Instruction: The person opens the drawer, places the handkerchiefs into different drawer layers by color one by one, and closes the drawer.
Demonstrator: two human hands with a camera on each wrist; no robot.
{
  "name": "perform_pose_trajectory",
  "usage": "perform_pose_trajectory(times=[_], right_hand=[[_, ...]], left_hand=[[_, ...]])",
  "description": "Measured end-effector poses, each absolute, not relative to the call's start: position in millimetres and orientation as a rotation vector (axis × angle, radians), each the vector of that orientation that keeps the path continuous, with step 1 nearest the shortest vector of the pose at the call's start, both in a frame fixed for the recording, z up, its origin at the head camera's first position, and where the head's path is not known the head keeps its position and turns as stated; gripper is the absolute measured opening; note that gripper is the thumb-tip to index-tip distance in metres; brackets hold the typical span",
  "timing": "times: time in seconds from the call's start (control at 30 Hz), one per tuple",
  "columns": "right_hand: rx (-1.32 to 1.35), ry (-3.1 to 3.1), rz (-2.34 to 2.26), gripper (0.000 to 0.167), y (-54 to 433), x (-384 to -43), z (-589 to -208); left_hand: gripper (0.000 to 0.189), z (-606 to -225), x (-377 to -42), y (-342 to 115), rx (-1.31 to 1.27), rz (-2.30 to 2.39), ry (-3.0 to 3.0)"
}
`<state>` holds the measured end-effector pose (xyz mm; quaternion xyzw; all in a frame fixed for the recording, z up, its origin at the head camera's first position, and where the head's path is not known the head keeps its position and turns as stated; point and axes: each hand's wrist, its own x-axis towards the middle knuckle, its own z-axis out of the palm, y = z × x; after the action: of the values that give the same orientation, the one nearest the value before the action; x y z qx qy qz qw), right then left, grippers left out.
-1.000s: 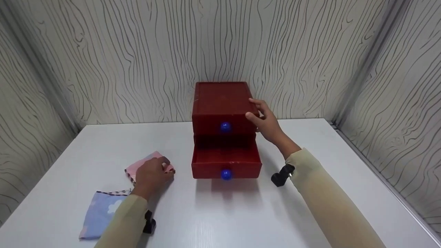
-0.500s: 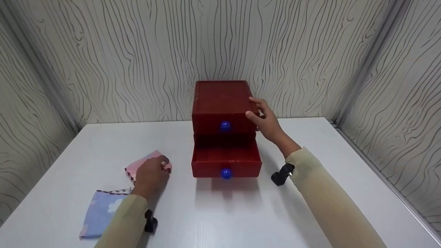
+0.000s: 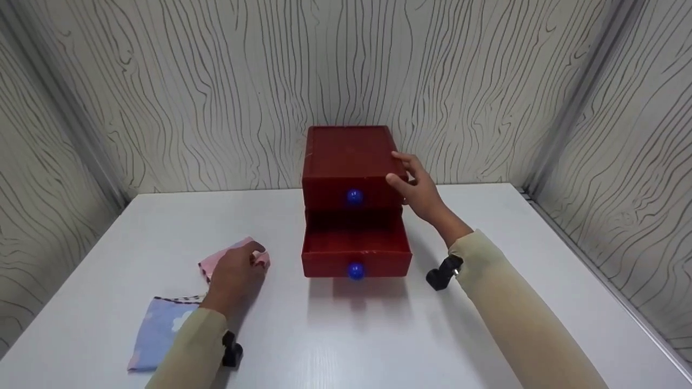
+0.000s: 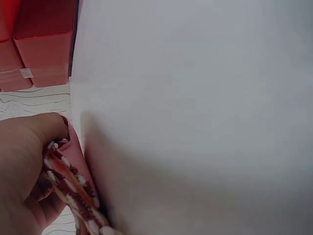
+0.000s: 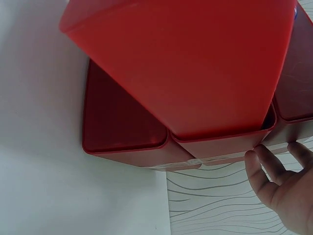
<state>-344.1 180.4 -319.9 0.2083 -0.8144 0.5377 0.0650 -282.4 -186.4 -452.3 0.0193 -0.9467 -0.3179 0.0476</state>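
My left hand pinches the right edge of a pink cloth with a dark-and-white braided trim. In the left wrist view, the cloth's trimmed edge is folded between thumb and fingers. A red drawer unit with blue knobs stands at the back centre. One drawer, the middle of three tiers in the right wrist view, is pulled out, and I see nothing inside it. My right hand rests on the unit's upper right side, thumb near the front corner, fingers loosely extended.
A light blue cloth with a white cloud pattern lies at the front left, partly behind my left sleeve. The white table meets wood-patterned walls at the back and sides.
The pink cloth's right edge has been gathered in, and my left hand has shifted very slightly left. My right hand and the drawer unit have stayed put.
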Motion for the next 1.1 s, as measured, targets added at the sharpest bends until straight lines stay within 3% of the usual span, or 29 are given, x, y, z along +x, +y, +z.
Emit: perform_pose_trajectory(times=[0.33, 1.1], right_hand=[[0.613, -2.464, 1.620, 0.060, 182, -343, -319], [0.618, -2.443, 1.617, 0.059, 179, -346, -321]], left_hand=[[0.019, -444, -277, -187, -0.049, -0.903, -2.794], [0.024, -392, -273, -197, -0.004, -1.076, -2.572]])
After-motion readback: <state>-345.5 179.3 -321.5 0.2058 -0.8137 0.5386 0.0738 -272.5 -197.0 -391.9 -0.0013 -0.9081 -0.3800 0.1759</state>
